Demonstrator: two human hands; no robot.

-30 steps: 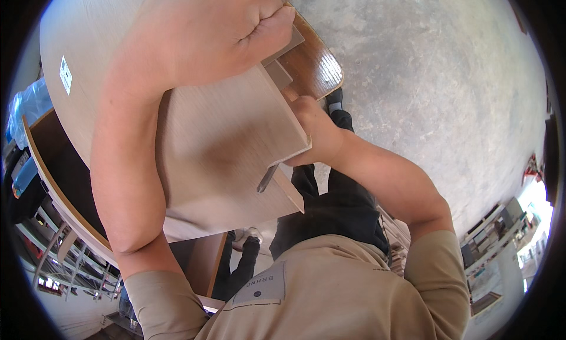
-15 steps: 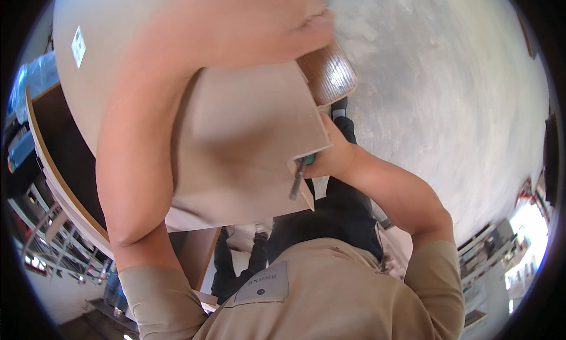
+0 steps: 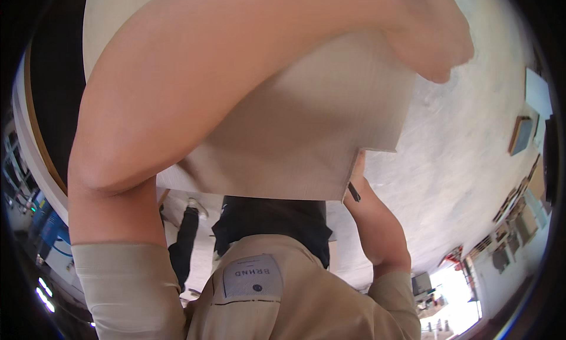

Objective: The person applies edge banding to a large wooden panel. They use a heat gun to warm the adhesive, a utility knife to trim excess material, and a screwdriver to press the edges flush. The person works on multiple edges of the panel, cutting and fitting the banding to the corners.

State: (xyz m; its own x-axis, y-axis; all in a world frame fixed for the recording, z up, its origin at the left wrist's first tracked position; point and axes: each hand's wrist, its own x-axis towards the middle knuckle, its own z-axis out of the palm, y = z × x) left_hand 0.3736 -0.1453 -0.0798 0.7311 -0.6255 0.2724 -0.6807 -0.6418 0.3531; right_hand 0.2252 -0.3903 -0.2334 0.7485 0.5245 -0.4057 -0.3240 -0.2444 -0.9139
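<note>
A large beige panel (image 3: 300,116) with a notched corner spans the middle of the view. My left forearm crosses above it, and my left hand (image 3: 433,36) is at its far right edge, fingers curled together; anything inside them is hidden. By the notch, my right hand (image 3: 357,173) is at the panel's near right edge, mostly hidden behind it. A short dark shaft (image 3: 354,191) of a slim hand tool pokes out beside that hand, its handle out of sight.
At left is a dark open compartment (image 3: 56,92) with a light wooden rim. Pale floor (image 3: 454,145) stretches to the right, with flat boards (image 3: 520,135) along the far side. Another person's dark-trousered leg (image 3: 184,245) shows below the panel.
My left hand has moved right along the panel. The brown wood-grain piece near it is out of sight. The tool's teal handle and longer metal shaft, visible before, are now mostly hidden.
</note>
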